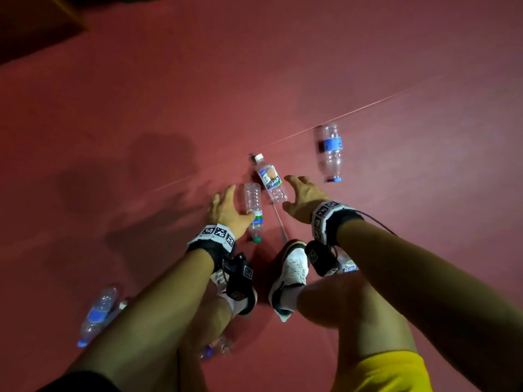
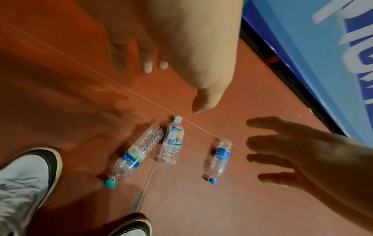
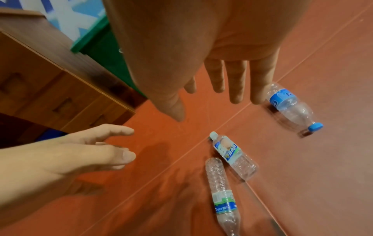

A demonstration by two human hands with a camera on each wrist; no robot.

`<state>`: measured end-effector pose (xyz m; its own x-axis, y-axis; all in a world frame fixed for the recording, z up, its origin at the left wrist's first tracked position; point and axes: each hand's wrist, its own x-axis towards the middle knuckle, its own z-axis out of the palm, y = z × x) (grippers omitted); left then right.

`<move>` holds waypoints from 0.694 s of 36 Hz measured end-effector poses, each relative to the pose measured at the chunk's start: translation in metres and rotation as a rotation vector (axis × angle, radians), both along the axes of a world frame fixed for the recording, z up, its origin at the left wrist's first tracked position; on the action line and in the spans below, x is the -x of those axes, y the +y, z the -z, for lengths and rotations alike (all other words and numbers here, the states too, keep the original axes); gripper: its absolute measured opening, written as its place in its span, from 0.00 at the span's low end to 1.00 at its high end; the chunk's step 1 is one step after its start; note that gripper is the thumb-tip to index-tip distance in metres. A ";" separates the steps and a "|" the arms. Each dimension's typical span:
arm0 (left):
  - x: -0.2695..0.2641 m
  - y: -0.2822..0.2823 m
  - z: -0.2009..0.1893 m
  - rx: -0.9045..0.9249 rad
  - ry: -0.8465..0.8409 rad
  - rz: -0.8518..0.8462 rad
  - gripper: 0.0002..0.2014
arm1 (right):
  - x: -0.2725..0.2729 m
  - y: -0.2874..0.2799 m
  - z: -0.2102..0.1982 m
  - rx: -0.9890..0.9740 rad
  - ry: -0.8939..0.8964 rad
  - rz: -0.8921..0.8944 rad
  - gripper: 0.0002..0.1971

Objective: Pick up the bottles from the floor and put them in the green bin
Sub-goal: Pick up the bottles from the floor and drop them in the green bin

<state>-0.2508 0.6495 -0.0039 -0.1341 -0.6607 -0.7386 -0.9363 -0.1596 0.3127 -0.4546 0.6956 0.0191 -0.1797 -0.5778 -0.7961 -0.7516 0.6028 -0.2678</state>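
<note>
Three clear plastic bottles lie on the red floor in front of me. The green-capped bottle (image 1: 254,209) lies just right of my left hand (image 1: 235,206), whose thumb is close to its label. The white-capped bottle (image 1: 270,179) lies just left of my right hand (image 1: 293,193). Farther right lies the blue-capped bottle (image 1: 329,152). Both hands hover with fingers spread and hold nothing. The wrist views show the same bottles: green-capped (image 2: 133,156), white-capped (image 3: 232,153), blue-capped (image 3: 290,108). The green bin (image 3: 102,51) stands beside a wooden cabinet (image 3: 50,76).
More bottles lie near my feet: one at the lower left (image 1: 97,315), one under my left leg (image 1: 218,346), one behind my right wrist (image 1: 348,265). My white shoes (image 1: 291,275) stand just behind the hands. A blue printed board (image 2: 322,63) borders the floor.
</note>
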 end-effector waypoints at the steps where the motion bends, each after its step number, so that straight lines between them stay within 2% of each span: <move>1: 0.000 0.000 0.017 0.005 -0.004 0.002 0.47 | -0.001 -0.002 0.018 0.002 0.002 -0.002 0.39; 6: 0.006 -0.003 0.094 0.015 0.012 0.015 0.49 | -0.004 -0.012 0.097 0.040 0.020 -0.027 0.42; 12: 0.011 0.009 0.172 -0.072 0.101 -0.053 0.39 | -0.006 -0.017 0.174 0.026 -0.004 -0.076 0.51; 14: 0.012 0.012 0.193 -0.120 0.103 -0.059 0.40 | -0.008 -0.017 0.196 0.009 0.000 -0.100 0.53; 18: 0.017 0.013 0.223 -0.135 0.139 -0.024 0.42 | -0.014 -0.016 0.234 0.001 0.008 -0.114 0.54; 21: 0.022 0.013 0.239 -0.116 0.164 -0.014 0.44 | -0.015 -0.012 0.255 0.087 0.033 -0.131 0.54; 24: 0.026 0.016 0.247 -0.085 0.206 0.018 0.46 | -0.013 -0.012 0.264 0.084 0.005 -0.114 0.51; 25: 0.027 0.018 0.250 -0.081 0.215 0.042 0.50 | -0.012 -0.013 0.265 0.076 0.001 -0.107 0.48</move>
<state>-0.2778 0.6673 -0.2539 -0.3202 -0.5911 -0.7404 -0.8558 -0.1547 0.4936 -0.4427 0.6828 -0.2456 -0.1142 -0.6528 -0.7489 -0.8109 0.4967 -0.3094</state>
